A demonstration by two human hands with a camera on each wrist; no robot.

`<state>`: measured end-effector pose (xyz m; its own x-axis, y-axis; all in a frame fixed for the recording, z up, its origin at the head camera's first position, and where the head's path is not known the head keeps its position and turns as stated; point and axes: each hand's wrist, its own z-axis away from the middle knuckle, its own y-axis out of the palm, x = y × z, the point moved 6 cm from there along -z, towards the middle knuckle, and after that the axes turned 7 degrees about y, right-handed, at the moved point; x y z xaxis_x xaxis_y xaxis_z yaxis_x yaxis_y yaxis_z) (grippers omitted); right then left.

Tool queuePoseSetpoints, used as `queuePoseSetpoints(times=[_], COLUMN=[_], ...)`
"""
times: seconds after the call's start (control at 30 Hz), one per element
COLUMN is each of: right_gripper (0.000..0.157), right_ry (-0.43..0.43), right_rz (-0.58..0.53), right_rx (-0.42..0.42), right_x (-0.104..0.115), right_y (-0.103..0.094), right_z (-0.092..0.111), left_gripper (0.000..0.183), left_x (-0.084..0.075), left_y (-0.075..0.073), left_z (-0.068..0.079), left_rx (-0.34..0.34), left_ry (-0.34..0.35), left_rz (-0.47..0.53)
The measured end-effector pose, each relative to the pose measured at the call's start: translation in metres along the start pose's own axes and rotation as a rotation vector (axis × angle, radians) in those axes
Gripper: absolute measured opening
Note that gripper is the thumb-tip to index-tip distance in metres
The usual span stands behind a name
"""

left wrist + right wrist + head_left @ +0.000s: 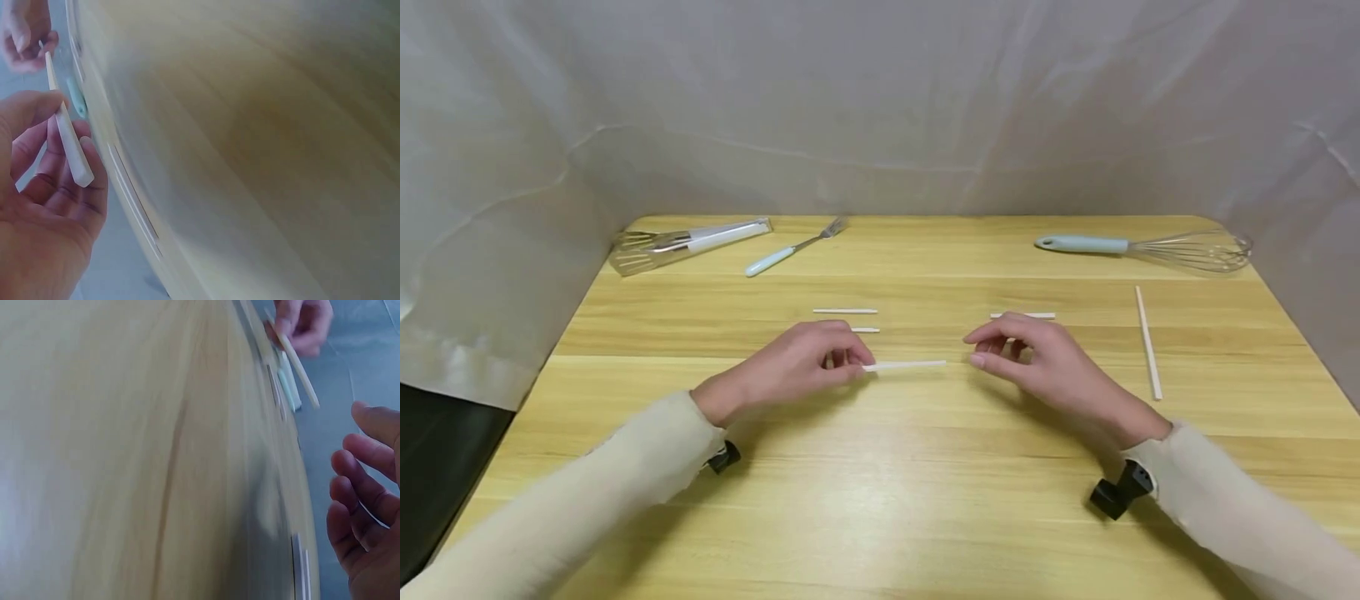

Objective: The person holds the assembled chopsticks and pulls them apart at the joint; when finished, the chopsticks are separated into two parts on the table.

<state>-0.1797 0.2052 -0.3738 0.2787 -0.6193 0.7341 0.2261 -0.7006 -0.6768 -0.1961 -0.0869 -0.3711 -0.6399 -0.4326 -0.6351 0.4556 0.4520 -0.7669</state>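
Cream sleeves (587, 479) lie nearest us, with black wrist cameras (1120, 490) at the cuffs. Our left hand (797, 362) pinches a white stick (910, 364) by one end above the worktop (865, 508); our right hand (1052, 358), loosely curved, holds nothing near its free end. Beyond lie other sticks (846, 311), a fork (775, 260), a whisk (1082, 244) and a slotted utensil (718, 237); whether that bears print, we cannot tell.
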Motion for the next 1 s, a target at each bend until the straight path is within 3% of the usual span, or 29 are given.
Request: queuePoseSetpoints(times=[0.23,0.43,1.0], right_gripper=[0.022,0.015,0.011], right_ry=[0.016,0.016,0.042], right_rz=[-0.029,0.001,0.024], right_rx=[0.076,0.095,-0.002], right_x=[0.010,0.011,0.004], right_y=[0.012,0.014,-0.001], right_z=[0.000,0.003,0.005], left_gripper=[0.014,0.015,0.010], left_x=[-0.018,-0.026,-0.015], left_y=[0.011,0.015,0.008], left_z=[-0.020,-0.030,-0.021], left_rx=[0.024,0.014,0.000], left_ry=[0.046,0.077,0.025], left_rz=[0.017,0.015,-0.005])
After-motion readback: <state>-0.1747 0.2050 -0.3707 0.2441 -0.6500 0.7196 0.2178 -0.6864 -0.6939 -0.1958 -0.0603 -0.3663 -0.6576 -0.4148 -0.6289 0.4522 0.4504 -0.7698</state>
